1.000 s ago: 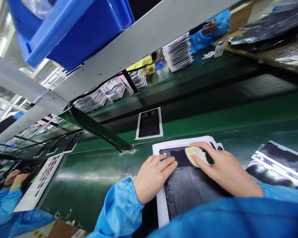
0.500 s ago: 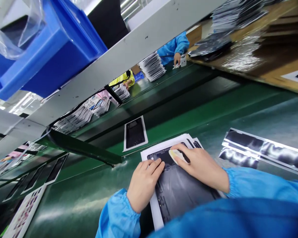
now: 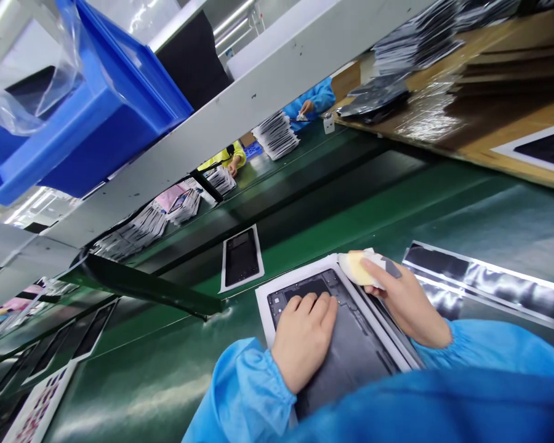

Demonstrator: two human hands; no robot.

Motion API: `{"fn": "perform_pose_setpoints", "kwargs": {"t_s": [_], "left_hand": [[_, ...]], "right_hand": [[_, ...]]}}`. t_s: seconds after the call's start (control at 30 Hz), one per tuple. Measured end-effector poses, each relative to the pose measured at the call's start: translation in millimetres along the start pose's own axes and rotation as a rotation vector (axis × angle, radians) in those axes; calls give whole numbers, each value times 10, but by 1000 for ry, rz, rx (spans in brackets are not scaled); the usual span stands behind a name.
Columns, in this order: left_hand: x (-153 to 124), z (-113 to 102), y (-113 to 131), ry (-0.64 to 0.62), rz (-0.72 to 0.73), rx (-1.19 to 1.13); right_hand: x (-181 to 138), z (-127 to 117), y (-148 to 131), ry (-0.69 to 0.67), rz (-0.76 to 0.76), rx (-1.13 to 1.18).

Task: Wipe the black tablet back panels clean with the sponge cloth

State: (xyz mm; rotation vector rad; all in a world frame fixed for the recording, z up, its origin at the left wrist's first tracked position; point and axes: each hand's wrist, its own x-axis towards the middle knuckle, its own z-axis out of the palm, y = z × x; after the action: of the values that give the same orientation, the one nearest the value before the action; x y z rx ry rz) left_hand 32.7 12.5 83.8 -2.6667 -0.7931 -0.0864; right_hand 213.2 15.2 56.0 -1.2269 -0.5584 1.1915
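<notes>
A dark flat panel like a tablet back cover (image 3: pixel 351 354), with small cut-outs along its edges, lies on white-edged sheets in front of me. My left hand (image 3: pixel 307 335) rests on it, palm down, fingers laid over its upper part. At the panel's upper right, my right hand (image 3: pixel 406 295) is closed around a yellow-and-white wiping pad (image 3: pixel 357 267), with a small grey patch by the thumb. The pad is beside the panel's upper right corner; whether it touches the sheets is unclear. Part of the panel is hidden under my left hand and blue clothing.
Another dark panel on a white sheet (image 3: pixel 241 257) lies on the green conveyor. White-edged dark strips (image 3: pixel 489 286) lie to the right. A green brace (image 3: pixel 152 286) and grey beam (image 3: pixel 240 98) cross the left side, below a blue bin (image 3: pixel 120 104). Co-workers' hands show beyond.
My right hand has lifted the pad off the panel and moved it right, turning it so more shows. My left hand has slid right across the panel. The view has shifted slightly.
</notes>
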Motion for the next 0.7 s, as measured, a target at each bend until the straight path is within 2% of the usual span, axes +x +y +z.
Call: {"fn": "perform_pose_setpoints", "kwargs": {"t_s": [0.1, 0.2, 0.3, 0.4, 0.57, 0.7], "left_hand": [[92, 14, -99, -29, -62, -11], [226, 41, -279, -92, -226, -58], [357, 88, -433, -188, -356, -149], [427, 121, -514, -220, -358, -224], [441, 60, -532, -269, -363, -275], [398, -67, -584, -185, -377, -301]], "right_hand": [[-18, -97, -11, -16, 62, 46], [-52, -200, -36, -78, 148, 94], [-90, -251, -55, -185, 161, 22], [-123, -258, -72, -298, 119, -113], [-154, -277, -105, -377, 88, -249], [-188, -339, -105, -359, 97, -246]]}}
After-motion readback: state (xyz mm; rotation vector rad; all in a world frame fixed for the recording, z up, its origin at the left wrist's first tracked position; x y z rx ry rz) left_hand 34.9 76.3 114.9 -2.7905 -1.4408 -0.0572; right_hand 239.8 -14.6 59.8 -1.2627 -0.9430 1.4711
